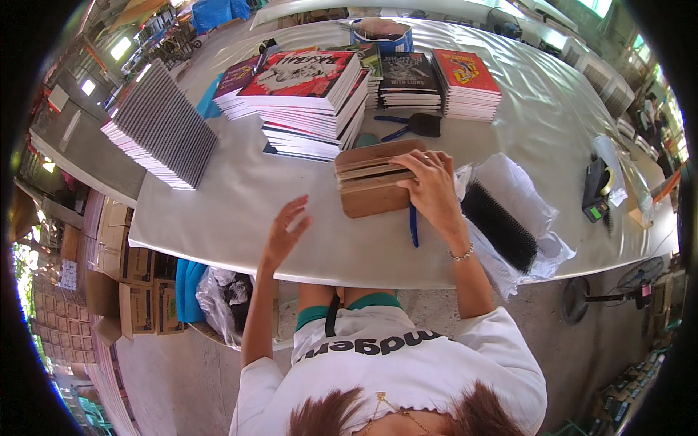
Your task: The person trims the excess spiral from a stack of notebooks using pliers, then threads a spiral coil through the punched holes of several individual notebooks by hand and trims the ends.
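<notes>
My right hand rests on the right end of a brown wooden block, its fingers curled over the long groove across the middle. Whether anything thin sits in that groove, I cannot make out. Raised over the table's front part, my left hand has its fingers apart and holds nothing. A blue tool handle sticks out from beside the block, below my right hand. Right of that hand, a dense row of black wire binding loops lies on crumpled white wrapping.
Behind the block stand a stack of red-covered books, dark-covered books and orange-red books. Blue-handled pliers lie before them. A tall wire-bound stack stands left; a black tape dispenser sits right.
</notes>
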`<state>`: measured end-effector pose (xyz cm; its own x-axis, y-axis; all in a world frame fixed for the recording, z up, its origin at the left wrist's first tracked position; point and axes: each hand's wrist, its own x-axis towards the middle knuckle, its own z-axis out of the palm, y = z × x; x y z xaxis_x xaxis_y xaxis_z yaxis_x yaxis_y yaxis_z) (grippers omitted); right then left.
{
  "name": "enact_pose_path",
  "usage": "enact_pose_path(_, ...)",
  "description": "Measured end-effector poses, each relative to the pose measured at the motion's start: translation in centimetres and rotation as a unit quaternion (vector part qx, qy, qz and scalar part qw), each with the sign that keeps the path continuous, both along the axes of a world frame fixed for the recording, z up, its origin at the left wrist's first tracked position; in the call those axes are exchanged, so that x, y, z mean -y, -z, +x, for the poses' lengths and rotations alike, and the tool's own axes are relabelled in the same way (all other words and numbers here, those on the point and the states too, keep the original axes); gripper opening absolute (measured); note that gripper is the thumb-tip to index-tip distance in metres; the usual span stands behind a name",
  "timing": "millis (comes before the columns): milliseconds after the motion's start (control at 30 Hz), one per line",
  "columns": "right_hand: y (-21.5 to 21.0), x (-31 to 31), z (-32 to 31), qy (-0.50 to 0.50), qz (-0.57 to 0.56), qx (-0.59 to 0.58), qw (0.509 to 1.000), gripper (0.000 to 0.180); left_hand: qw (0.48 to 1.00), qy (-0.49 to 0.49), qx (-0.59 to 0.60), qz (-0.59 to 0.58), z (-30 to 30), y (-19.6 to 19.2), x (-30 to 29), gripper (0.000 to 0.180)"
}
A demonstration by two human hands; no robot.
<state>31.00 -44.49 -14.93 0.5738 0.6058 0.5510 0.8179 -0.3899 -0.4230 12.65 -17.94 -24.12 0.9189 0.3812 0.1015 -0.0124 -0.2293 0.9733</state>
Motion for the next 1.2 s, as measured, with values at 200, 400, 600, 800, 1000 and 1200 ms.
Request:
enact_pose_path(200, 0.6, 3.6, 2.6, 0.124, 0.093, 0.109, 0.982, 0.040, 0.962, 0.182, -0.010, 0.204, 5.5, -2.1, 10.7, 0.054)
enact_pose_path(400, -2.8, 6.4, 1.4, 0.167, 0.213, 0.086, 0.959, 0.037, 0.897, 0.260, 0.078, 0.348, 9.9, 0.7, 15.9, 0.062)
enact_pose_path(600, -4.5, 6.8, -1.4, 0.030, 0.305, -0.215, 0.927, 0.050, 0.987, 0.141, -0.054, 0.052, 5.7, 2.4, 12.4, 0.047)
enact_pose_path(800, -2.3, 0.5, -3.2, -0.071, 0.100, -0.068, 0.990, 0.049, 0.953, -0.251, 0.157, -0.065, 3.8, 1.3, -4.2, 0.056)
enact_pose_path(1000, 0.2, -5.3, -6.6, -0.129, -0.070, -0.049, 0.988, 0.043, 0.976, -0.178, 0.041, -0.116, 10.2, -1.5, -17.3, 0.071)
enact_pose_path(1200, -1.4, -5.8, 0.8, -0.200, 0.040, -0.264, 0.943, 0.036, 0.987, -0.101, -0.056, -0.109, 17.0, 1.7, -21.1, 0.076)
